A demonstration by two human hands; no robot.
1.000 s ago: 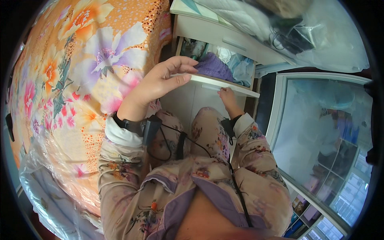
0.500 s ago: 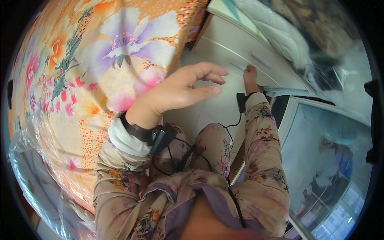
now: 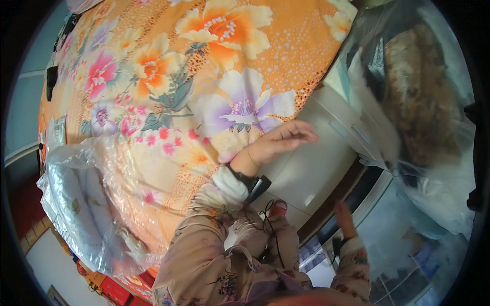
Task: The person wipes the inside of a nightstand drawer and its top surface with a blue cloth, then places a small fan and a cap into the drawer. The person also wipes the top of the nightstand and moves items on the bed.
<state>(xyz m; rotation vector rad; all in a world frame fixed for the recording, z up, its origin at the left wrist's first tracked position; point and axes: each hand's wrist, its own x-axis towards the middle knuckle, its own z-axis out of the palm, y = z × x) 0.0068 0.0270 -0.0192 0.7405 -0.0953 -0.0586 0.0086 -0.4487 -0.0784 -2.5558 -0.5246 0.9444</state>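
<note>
An orange-and-cream fabric bedspread with large printed flowers (image 3: 189, 109) spreads across the left and centre; a pale-framed bluish glass panel (image 3: 393, 229) stands lower right; upper right, a white flat-fronted drawer cabinet (image 3: 349, 117) appears shut, its fronts looking flush, with no drawer visibly left to close; beside it bulges a brown bundle in clear plastic (image 3: 421, 97); a pale blue padded bundle in clear plastic (image 3: 87, 214) lies at left; the left hand (image 3: 279, 143), near the bedspread's edge, is empty, loosely curled, thumb apart; the right hand (image 3: 344, 218), raised near the panel, is blurred; its grip cannot be told.
</note>
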